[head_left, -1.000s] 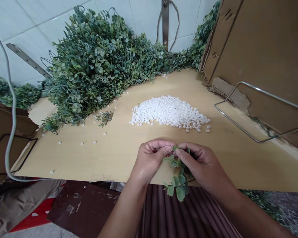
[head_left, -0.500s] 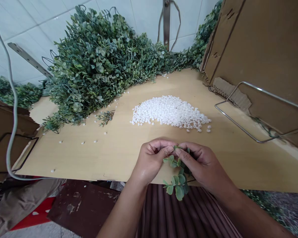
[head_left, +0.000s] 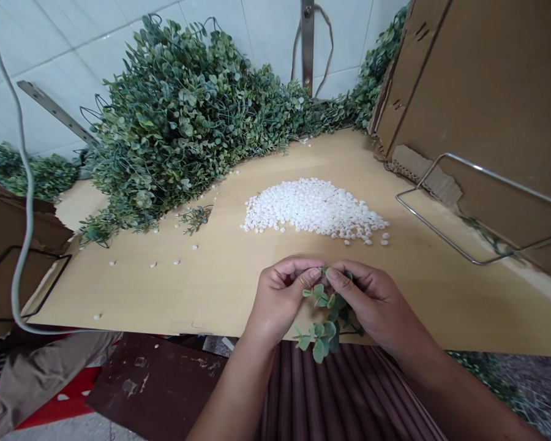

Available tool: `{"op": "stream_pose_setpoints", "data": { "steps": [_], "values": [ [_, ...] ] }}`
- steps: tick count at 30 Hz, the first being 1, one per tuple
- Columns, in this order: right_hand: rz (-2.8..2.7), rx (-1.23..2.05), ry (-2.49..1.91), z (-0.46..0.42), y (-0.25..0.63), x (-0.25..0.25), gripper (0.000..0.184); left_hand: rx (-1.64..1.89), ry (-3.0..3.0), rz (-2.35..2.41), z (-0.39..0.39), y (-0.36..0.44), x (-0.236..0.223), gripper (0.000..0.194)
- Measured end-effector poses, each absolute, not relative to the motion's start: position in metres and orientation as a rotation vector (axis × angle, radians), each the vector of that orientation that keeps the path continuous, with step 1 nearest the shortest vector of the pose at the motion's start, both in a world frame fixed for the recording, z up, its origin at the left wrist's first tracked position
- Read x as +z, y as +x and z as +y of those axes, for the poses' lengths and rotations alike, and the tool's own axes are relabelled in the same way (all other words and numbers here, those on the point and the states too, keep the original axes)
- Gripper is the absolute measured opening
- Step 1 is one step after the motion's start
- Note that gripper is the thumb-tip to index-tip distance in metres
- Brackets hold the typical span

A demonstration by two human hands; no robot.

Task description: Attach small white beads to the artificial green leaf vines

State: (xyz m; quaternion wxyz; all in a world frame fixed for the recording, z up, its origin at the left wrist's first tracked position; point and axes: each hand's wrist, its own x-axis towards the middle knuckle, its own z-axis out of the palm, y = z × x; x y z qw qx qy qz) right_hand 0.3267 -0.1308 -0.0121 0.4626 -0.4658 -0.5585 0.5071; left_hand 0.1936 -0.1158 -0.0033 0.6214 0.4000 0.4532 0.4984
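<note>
Near the table's front edge, my left hand [head_left: 282, 294] and my right hand [head_left: 367, 300] meet, thumbs and forefingers pinched close together. Between them is a leafy artificial green sprig [head_left: 324, 331], its leaves hanging down over the edge. My right hand grips the sprig's stem. The tip of my left hand's pinch is at the sprig's upper end; any small piece inside it is hidden by the fingers. Just beyond the hands lies a heap of small white plastic beads [head_left: 312, 208].
A big pile of artificial greenery [head_left: 179, 122] stands against the tiled wall at the back left. A cardboard box [head_left: 496, 110] and a bent metal wire frame [head_left: 441, 236] are on the right. A white cable [head_left: 27, 202] hangs at left. Loose beads dot the tabletop [head_left: 165, 300].
The sprig's hanging leaves have swung slightly left and up. Both hands keep nearly the same place and pinch.
</note>
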Motion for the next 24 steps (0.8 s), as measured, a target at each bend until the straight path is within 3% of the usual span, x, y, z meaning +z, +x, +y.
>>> {"op": "stream_pose_setpoints", "data": {
  "steps": [24],
  "values": [
    [-1.378, 1.224, -1.046, -0.1325, 0.3268, -0.0166, 0.034, 1.171, 0.887, 1.096, -0.1204, 0.1955, -0.0031, 0.020]
  ]
}}
